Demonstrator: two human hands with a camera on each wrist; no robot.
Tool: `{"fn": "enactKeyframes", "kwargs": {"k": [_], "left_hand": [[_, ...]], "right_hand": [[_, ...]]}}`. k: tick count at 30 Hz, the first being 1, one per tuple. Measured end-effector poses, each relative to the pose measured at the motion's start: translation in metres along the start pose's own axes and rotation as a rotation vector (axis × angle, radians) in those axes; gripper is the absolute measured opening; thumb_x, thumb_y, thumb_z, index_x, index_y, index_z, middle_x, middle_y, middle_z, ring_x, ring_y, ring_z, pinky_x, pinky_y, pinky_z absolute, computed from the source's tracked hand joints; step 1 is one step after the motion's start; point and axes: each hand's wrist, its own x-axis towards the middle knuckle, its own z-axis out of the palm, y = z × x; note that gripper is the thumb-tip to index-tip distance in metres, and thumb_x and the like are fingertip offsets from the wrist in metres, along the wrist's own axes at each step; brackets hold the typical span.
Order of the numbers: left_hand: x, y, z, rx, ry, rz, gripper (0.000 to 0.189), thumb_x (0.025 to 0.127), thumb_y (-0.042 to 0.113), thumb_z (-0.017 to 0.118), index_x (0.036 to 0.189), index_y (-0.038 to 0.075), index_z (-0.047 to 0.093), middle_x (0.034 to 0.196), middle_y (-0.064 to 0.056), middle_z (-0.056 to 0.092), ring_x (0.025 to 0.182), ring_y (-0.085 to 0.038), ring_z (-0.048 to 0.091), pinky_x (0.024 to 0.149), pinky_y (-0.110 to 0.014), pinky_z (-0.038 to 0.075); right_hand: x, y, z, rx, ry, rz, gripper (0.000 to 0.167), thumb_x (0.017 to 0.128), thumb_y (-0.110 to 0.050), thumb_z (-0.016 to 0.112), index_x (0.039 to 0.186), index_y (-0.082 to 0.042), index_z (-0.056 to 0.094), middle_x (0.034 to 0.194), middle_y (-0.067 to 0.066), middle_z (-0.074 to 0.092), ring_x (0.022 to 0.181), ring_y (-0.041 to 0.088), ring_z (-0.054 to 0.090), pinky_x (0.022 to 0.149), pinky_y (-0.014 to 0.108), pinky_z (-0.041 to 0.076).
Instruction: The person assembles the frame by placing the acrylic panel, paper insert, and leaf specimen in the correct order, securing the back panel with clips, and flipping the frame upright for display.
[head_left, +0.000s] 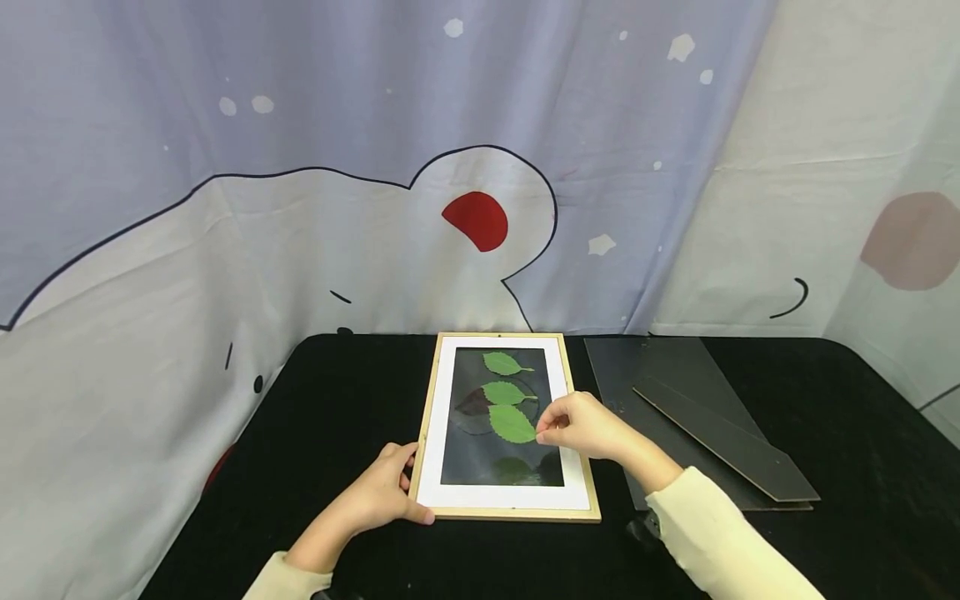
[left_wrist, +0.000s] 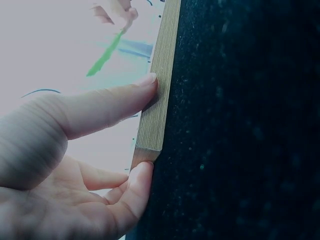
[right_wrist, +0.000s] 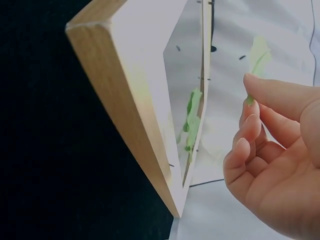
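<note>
Held leaf (head_left: 512,423): green, toothed edge, over the middle of the pane in the head view; tip to upper left, stem end at lower right. Right wrist view shows it in the air, apart from the frame.
Right hand (head_left: 585,425): thumb and forefinger clamped on the stem end; other fingers curled in, off the blade.
Left hand (head_left: 378,500): gripping the lower left corner of the picture frame (head_left: 517,514), thumb at the bottom edge, fingers at the left side.
Pane (head_left: 468,467): dark, shiny, inside a white border (head_left: 510,497), lower middle of the head view.
Leaves on pane: upper leaf (head_left: 501,363) and lower leaf (head_left: 501,392), one under the other, stems to the right.
Reflection: dim leaf shape low in the pane looks like a mirror image; a poor guide for aiming.
Laying it down: probably best tip first, blade flat, stem turned right to match the row, then released close to the surface.
Watch for: a dragged blade nudging the lower leaf, or a crease if pressed. The corner hold should stop the frame sliding.
Right side: large board (head_left: 652,358) under a narrow board (head_left: 727,442).
</note>
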Motion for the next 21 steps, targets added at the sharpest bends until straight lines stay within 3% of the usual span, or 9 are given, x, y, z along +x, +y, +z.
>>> {"fn": "enactKeyframes", "kwargs": {"k": [21], "left_hand": [[0.000,0.002,-0.001,-0.005,-0.007,0.001,0.097,0.052,-0.001,0.090,0.136,-0.011,0.043,0.104,-0.012,0.045,0.078,-0.021,0.046,0.064,-0.029,0.041]], "right_hand": [[0.022,0.010,0.023,0.035,-0.086,0.046,0.006,0.080,-0.003,0.073,0.074,-0.004,0.070,0.067,-0.003,0.063,0.061,0.006,0.051,0.058,0.022,0.045]]}}
